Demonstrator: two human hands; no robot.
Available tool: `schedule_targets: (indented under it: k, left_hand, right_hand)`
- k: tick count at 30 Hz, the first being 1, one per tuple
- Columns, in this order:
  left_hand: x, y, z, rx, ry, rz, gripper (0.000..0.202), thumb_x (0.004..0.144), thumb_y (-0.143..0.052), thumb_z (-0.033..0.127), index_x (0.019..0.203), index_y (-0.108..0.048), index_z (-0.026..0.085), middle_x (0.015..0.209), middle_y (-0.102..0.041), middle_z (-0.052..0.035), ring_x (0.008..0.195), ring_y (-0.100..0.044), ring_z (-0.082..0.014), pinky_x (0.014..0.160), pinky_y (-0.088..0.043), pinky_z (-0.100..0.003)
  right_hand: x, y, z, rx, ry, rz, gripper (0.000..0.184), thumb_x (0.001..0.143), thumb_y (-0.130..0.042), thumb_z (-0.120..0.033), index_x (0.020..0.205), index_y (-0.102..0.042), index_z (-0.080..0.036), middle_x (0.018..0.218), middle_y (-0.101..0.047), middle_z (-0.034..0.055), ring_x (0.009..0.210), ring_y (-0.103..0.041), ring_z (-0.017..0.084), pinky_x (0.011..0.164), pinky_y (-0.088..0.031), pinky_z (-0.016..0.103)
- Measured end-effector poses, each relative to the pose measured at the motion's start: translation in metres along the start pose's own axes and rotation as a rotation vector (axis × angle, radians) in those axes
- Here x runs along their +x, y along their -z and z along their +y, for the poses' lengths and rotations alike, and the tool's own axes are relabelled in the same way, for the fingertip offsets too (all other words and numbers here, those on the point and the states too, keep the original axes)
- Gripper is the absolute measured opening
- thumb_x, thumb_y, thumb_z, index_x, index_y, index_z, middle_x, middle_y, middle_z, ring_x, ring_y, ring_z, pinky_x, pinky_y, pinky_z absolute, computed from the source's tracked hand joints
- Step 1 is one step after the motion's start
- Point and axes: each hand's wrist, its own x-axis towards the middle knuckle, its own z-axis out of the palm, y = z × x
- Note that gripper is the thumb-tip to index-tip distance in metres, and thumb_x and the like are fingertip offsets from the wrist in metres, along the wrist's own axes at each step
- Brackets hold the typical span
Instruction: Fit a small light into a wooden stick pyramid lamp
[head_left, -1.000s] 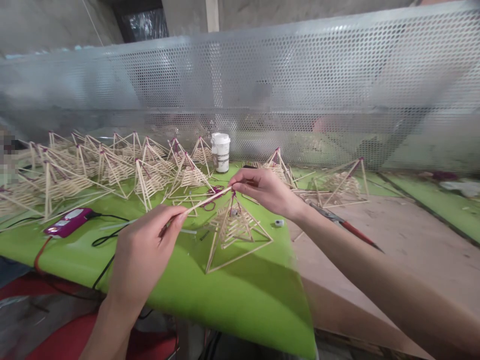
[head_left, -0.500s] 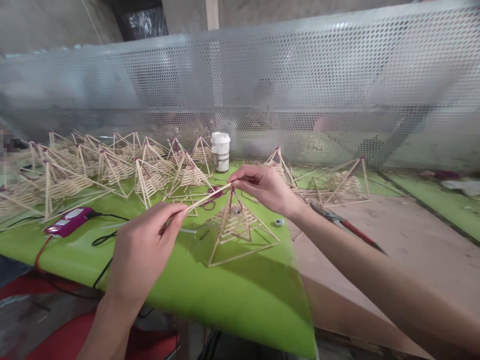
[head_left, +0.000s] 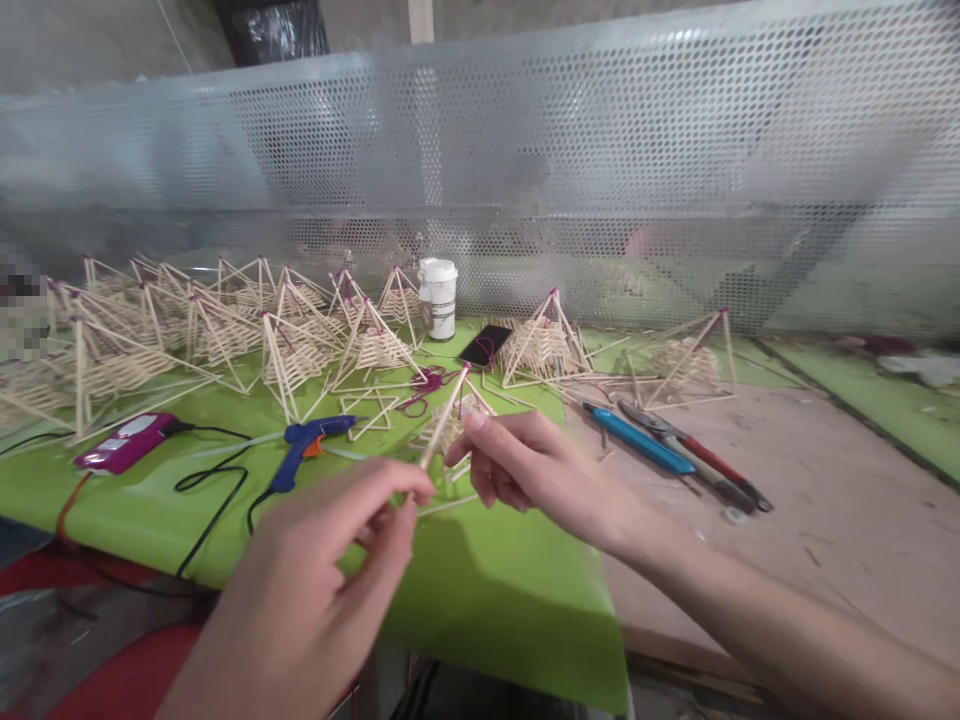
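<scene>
My left hand (head_left: 330, 570) pinches a thin pale wooden stick (head_left: 444, 420); right hand (head_left: 525, 470) fingers loosely curled beside it, w/ small stick pyramid (head_left: 450, 425) behind.

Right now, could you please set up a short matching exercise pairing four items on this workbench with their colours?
Things:
1. glue gun
2. jar
3. table cover
4. phone

Colours:
A. black
B. bright green
C. blue with an orange trigger
D. white lid over a dark label

Pairs: 1-C, 2-D, 3-B, 4-A
</scene>
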Motion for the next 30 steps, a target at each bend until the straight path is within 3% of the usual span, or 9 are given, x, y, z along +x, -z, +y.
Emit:
schedule_targets:
  k: [4, 8, 10, 12, 14, 17, 22, 26, 30]
  left_hand:
    - [-0.010, -0.024, 0.015, -0.033, -0.115, -0.065, 0.013, 0.098, -0.059, 0.030, 0.097, -0.073, 0.031, 0.084, -0.076, 0.0001, 0.064, -0.071, -0.0175, 0.054, -0.059, -0.024]
    - [-0.026, -0.042, 0.011, -0.119, -0.171, -0.068, 0.045, 0.095, -0.068, 0.034, 0.139, -0.062, 0.037, 0.101, -0.080, -0.0035, 0.076, -0.075, -0.0223, 0.069, -0.065, -0.032]
    - [-0.032, -0.049, -0.001, -0.152, -0.233, -0.001, 0.055, 0.096, -0.066, 0.031, 0.149, -0.053, 0.038, 0.113, -0.079, -0.0056, 0.080, -0.076, -0.0223, 0.075, -0.066, -0.035]
    - [-0.033, -0.054, -0.019, -0.159, -0.265, 0.152, 0.056, 0.096, -0.066, 0.023, 0.148, -0.052, 0.036, 0.120, -0.076, -0.0073, 0.086, -0.074, -0.0217, 0.079, -0.065, -0.037]
    - [-0.027, -0.058, -0.039, -0.128, -0.240, 0.346, 0.047, 0.095, -0.066, 0.018, 0.139, -0.057, 0.032, 0.121, -0.073, -0.0077, 0.097, -0.072, -0.0227, 0.086, -0.063, -0.039]
    - [-0.011, -0.060, -0.067, -0.047, -0.151, 0.476, 0.034, 0.096, -0.066, 0.024, 0.130, -0.061, 0.025, 0.128, -0.067, -0.0102, 0.123, -0.063, -0.0284, 0.104, -0.056, -0.046]
    - [0.001, -0.065, -0.093, -0.031, 0.052, 0.417, 0.055, 0.097, -0.067, 0.040, 0.148, -0.049, 0.026, 0.154, -0.054, -0.0126, 0.145, -0.050, -0.0326, 0.121, -0.042, -0.054]
    - [-0.005, -0.070, -0.100, -0.082, 0.082, 0.402, 0.062, 0.097, -0.067, 0.040, 0.153, -0.045, 0.028, 0.159, -0.049, -0.0120, 0.148, -0.047, -0.0320, 0.123, -0.040, -0.054]
    - [-0.007, -0.071, -0.105, -0.176, 0.074, 0.421, 0.058, 0.099, -0.065, 0.039, 0.153, -0.045, 0.028, 0.160, -0.049, -0.0119, 0.149, -0.047, -0.0296, 0.123, -0.042, -0.051]
  right_hand:
    - [-0.002, -0.005, 0.000, 0.015, 0.017, -0.041, 0.046, 0.096, -0.067, -0.055, 0.070, -0.055, -0.019, 0.064, -0.050, -0.0036, 0.056, -0.042, 0.009, 0.049, -0.031, 0.025]
    - [-0.003, 0.006, -0.010, -0.061, -0.009, -0.045, 0.037, 0.099, -0.064, -0.038, 0.069, -0.051, -0.020, 0.064, -0.044, -0.0046, 0.058, -0.038, 0.010, 0.051, -0.030, 0.026]
    - [-0.003, 0.014, -0.016, -0.102, -0.018, -0.031, 0.036, 0.101, -0.060, -0.038, 0.071, -0.053, -0.020, 0.065, -0.044, -0.0043, 0.057, -0.037, 0.010, 0.051, -0.030, 0.026]
    - [-0.002, 0.024, -0.020, -0.129, -0.013, -0.026, 0.037, 0.104, -0.055, -0.041, 0.074, -0.055, -0.020, 0.066, -0.047, -0.0031, 0.057, -0.039, 0.010, 0.051, -0.030, 0.027]
    - [0.000, 0.034, -0.022, -0.156, -0.008, -0.037, 0.038, 0.106, -0.053, -0.042, 0.076, -0.057, -0.020, 0.069, -0.052, -0.0013, 0.057, -0.041, 0.011, 0.050, -0.031, 0.027]
    - [0.003, 0.046, -0.024, -0.270, 0.045, -0.033, 0.036, 0.109, -0.049, -0.042, 0.084, -0.063, -0.020, 0.071, -0.052, -0.0005, 0.057, -0.041, 0.011, 0.050, -0.031, 0.029]
    - [0.006, 0.051, -0.027, -0.446, 0.100, 0.128, 0.034, 0.110, -0.047, -0.042, 0.093, -0.068, -0.021, 0.068, -0.043, -0.0023, 0.054, -0.035, 0.011, 0.048, -0.028, 0.029]
    - [0.011, 0.053, -0.029, -0.497, 0.084, 0.212, 0.034, 0.106, -0.056, -0.044, 0.082, -0.059, -0.021, 0.065, -0.046, -0.0035, 0.050, -0.031, 0.009, 0.046, -0.023, 0.029]
    - [0.013, 0.060, -0.028, -0.502, 0.127, 0.240, 0.032, 0.105, -0.059, -0.047, 0.085, -0.061, -0.022, 0.065, -0.047, -0.0031, 0.053, -0.033, 0.010, 0.048, -0.023, 0.029]
